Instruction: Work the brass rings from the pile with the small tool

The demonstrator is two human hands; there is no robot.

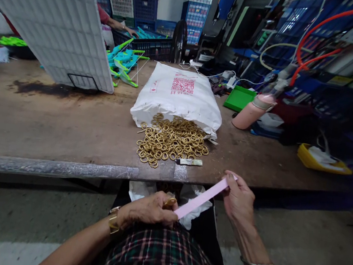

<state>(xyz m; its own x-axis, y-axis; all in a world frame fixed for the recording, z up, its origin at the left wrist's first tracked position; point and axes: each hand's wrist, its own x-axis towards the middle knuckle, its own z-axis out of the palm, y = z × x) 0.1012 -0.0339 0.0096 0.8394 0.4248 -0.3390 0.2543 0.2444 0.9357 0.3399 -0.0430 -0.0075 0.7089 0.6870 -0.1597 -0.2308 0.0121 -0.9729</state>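
Note:
A pink strip [202,198] is stretched at a slant between my two hands above my lap. My right hand [240,199] is closed, pinching the strip's upper end between thumb and fingers. My left hand [151,208] is closed at the strip's lower end. One or more brass-coloured rings [170,203] show between its thumb and fingers; the exact number is hidden. Beyond my hands, a pile of brass-coloured rings [175,139] spills from the mouth of a white woven sack [163,84] onto the workbench. A small, dark-tipped pale tool [189,162] lies before the pile.
The brown workbench [51,135] has a padded front edge. A grey-white ribbed panel [63,30] stands at left, near turquoise and green plastic parts [123,62]. At right are a green tray [239,98], a pink bottle [251,113] and a yellow dish [323,160]. Another person's hand [129,30] reaches into a crate.

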